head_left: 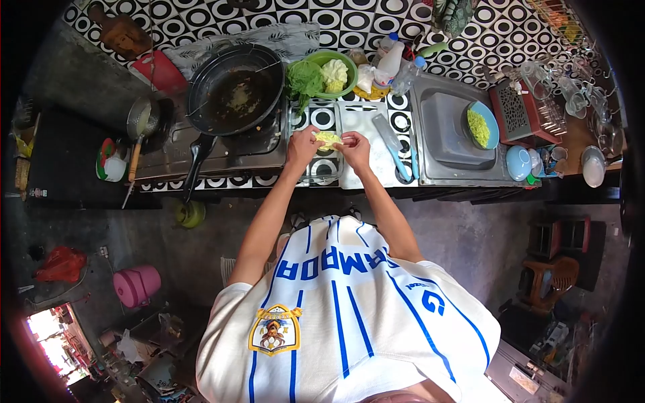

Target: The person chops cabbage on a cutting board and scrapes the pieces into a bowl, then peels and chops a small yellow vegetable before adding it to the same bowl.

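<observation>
Here: yellow-green food (328, 139) between both hands (328, 144) | fingers of both pinching it

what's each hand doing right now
Left hand: fingers closed on one end of the pale leafy piece
Right hand: fingers closed on its other end

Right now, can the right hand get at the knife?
Probably yes: the knife lies just to the right of the right hand, with nothing visible between them. That hand's fingers are on the pale green leaf, though, so they'd likely need freeing.
</observation>
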Demonstrator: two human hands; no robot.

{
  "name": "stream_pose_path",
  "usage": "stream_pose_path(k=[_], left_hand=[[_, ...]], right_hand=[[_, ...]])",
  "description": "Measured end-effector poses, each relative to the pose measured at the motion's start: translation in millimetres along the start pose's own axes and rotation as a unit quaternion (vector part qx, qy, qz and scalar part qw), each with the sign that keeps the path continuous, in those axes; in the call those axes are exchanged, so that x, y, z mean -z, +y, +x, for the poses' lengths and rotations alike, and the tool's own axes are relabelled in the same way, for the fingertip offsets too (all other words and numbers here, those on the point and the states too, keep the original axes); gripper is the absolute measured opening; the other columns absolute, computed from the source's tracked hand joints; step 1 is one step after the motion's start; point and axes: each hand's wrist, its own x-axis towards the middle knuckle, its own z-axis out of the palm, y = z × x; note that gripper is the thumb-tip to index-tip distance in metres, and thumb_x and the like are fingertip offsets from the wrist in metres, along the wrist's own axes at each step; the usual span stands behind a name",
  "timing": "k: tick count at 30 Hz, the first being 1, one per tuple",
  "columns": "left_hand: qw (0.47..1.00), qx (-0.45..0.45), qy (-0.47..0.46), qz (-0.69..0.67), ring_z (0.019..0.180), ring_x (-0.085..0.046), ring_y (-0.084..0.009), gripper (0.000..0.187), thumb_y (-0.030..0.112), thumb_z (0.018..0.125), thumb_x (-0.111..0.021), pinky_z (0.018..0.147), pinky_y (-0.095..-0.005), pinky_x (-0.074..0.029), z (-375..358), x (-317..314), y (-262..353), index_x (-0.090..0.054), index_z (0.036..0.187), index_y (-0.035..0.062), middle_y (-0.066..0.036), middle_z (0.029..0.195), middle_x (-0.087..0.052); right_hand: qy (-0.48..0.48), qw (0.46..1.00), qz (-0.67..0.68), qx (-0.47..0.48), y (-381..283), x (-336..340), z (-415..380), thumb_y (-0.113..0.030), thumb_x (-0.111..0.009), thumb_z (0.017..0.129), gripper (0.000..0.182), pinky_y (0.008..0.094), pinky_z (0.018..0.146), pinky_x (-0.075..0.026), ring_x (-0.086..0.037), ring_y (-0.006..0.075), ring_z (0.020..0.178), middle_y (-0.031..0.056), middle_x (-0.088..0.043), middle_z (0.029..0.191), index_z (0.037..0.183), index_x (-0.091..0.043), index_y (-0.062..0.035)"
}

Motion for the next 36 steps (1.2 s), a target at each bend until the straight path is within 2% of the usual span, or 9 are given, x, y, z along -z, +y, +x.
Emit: stream_pose_path(k=[10, 11, 14, 18, 21, 24, 27, 31, 36], left_hand=[[0.994, -0.089, 0.011, -0.06, 0.087, -0.068, -0.0389, 0.042, 0.002, 0.086, -0.065, 0.076, -0.0433, -0.054, 9, -20, -31, -0.061, 0.127, 0.0074, -0.023, 0.092, -0.069], [0.989, -0.063, -0.038, -0.125, 0.099, -0.065, -0.0372, 0.051, 0.009, 0.082, -0.072, 0.087, -0.043, -0.051, 11, -20, -34, -0.059, 0.131, 0.0066, -0.022, 0.103, -0.068], [0.98, -0.193, 0.034, -0.02, 0.11, -0.06, -0.0362, 0.062, 0.019, 0.074, -0.081, 0.097, -0.0432, -0.046, 2, -12, -16, -0.06, 0.131, 0.0065, -0.019, 0.115, -0.066], [0.986, -0.167, -0.03, -0.011, 0.117, -0.057, -0.0348, 0.065, 0.026, 0.069, -0.086, 0.102, -0.0434, -0.042, 6, -11, -13, -0.063, 0.126, 0.0064, -0.015, 0.119, -0.065], [0.983, -0.18, -0.028, -0.02, 0.103, -0.064, -0.0329, 0.046, 0.024, 0.074, -0.083, 0.093, -0.0413, -0.048, 8, -12, -14, -0.07, 0.114, 0.0058, -0.014, 0.105, -0.071], [0.987, -0.051, -0.064, -0.141, 0.083, -0.069, -0.0303, 0.028, 0.021, 0.08, -0.08, 0.078, -0.0378, -0.052, 8, -20, -17, -0.074, 0.101, 0.0041, -0.014, 0.091, -0.073], [0.989, -0.082, -0.024, -0.12, 0.072, -0.07, -0.024, 0.02, 0.017, 0.084, -0.077, 0.068, -0.0345, -0.052, 4, -21, -19, -0.074, 0.098, 0.0032, -0.015, 0.085, -0.073], [0.983, 0.001, -0.01, -0.184, 0.079, -0.071, -0.016, 0.019, 0.013, 0.089, -0.072, 0.071, -0.0306, -0.053, -3, -20, -20, -0.073, 0.104, 0.0017, -0.011, 0.089, -0.074], [0.953, 0.042, -0.021, -0.299, 0.094, -0.069, -0.0129, 0.025, 0.01, 0.096, -0.063, 0.083, -0.0257, -0.053, -5, -24, -31, -0.067, 0.118, -0.0031, -0.01, 0.105, -0.073]], right_hand=[[-0.039, 0.999, -0.022, 0.031, 8, 16, 0, 0.006, -0.075, 0.08, 0.025, 0.0239, 0.069, -0.053, -0.067, 0.0095, 0.075, 0.0072, -0.074, 0.087, 0.104, -0.07, 0.001], [-0.054, 0.998, -0.017, 0.037, 9, 19, 2, 0.006, -0.074, 0.081, 0.025, 0.0239, 0.07, -0.053, -0.067, 0.0094, 0.076, 0.0069, -0.074, 0.087, 0.105, -0.069, 0.0009], [-0.107, 0.993, -0.017, 0.053, 9, 23, 6, 0.007, -0.073, 0.081, 0.028, 0.0241, 0.074, -0.054, -0.067, 0.0098, 0.08, 0.0072, -0.074, 0.088, 0.108, -0.068, 0.0001], [-0.153, 0.985, -0.021, 0.076, 1, 22, 11, 0.009, -0.072, 0.082, 0.028, 0.0232, 0.073, -0.054, -0.068, 0.0101, 0.081, 0.0073, -0.073, 0.088, 0.107, -0.067, -0.0003], [-0.175, 0.983, -0.001, 0.064, -6, 22, 13, 0.01, -0.071, 0.083, 0.026, 0.0223, 0.073, -0.054, -0.068, 0.0099, 0.083, 0.0063, -0.073, 0.088, 0.107, -0.066, -0.0001], [-0.17, 0.984, 0.015, 0.053, -11, 22, 16, 0.009, -0.072, 0.084, 0.025, 0.0225, 0.074, -0.054, -0.068, 0.0099, 0.082, 0.0061, -0.072, 0.088, 0.107, -0.064, 0.0002], [-0.143, 0.988, 0.032, 0.055, -8, 20, 19, 0.006, -0.074, 0.083, 0.027, 0.022, 0.071, -0.053, -0.066, 0.0083, 0.079, 0.0051, -0.072, 0.087, 0.107, -0.064, -0.0005], [-0.124, 0.986, 0.115, 0.008, -10, 13, 16, 0.003, -0.076, 0.082, 0.031, 0.0212, 0.071, -0.051, -0.064, 0.0065, 0.08, 0.0043, -0.07, 0.089, 0.111, -0.065, -0.0012], [-0.146, 0.987, 0.054, 0.028, 2, 4, 14, -0.005, -0.078, 0.084, 0.023, 0.0214, 0.066, -0.05, -0.062, 0.0064, 0.074, 0.0023, -0.07, 0.086, 0.104, -0.069, 0.0013]])
